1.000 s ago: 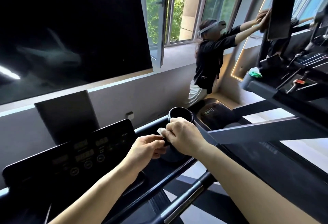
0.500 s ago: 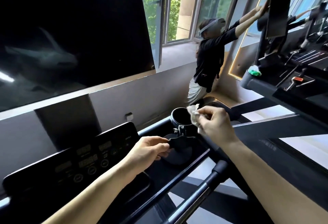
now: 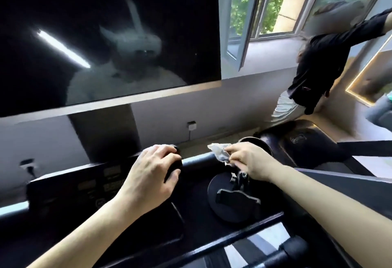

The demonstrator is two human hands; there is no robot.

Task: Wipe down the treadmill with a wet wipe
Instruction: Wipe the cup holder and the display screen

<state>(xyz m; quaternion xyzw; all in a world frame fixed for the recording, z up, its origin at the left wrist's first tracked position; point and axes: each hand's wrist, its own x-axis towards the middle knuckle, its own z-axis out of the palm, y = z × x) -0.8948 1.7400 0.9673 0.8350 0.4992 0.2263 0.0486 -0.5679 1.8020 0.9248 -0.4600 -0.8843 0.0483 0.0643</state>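
Note:
The black treadmill console (image 3: 89, 185) with dim displays and buttons fills the lower left. My left hand (image 3: 151, 172) lies over the console's upper right corner, fingers curled round its edge. My right hand (image 3: 248, 161) pinches a crumpled whitish wet wipe (image 3: 219, 151) just above the black top rail, beside the black cup holder (image 3: 254, 142). Below my right hand sits a round black phone mount (image 3: 233, 199) with a metal clamp.
A large dark wall screen (image 3: 106, 34) hangs ahead, above a wall socket (image 3: 192, 125). An open window (image 3: 244, 23) is at the upper right. Another person in a black top (image 3: 322, 66) leans at the right, next to a second treadmill (image 3: 301, 142). A handrail (image 3: 212, 244) crosses below.
The view swung left. My left hand let go of the phone mount and moved up onto the console's corner. My right hand carried the wipe left from the cup holder to the top rail.

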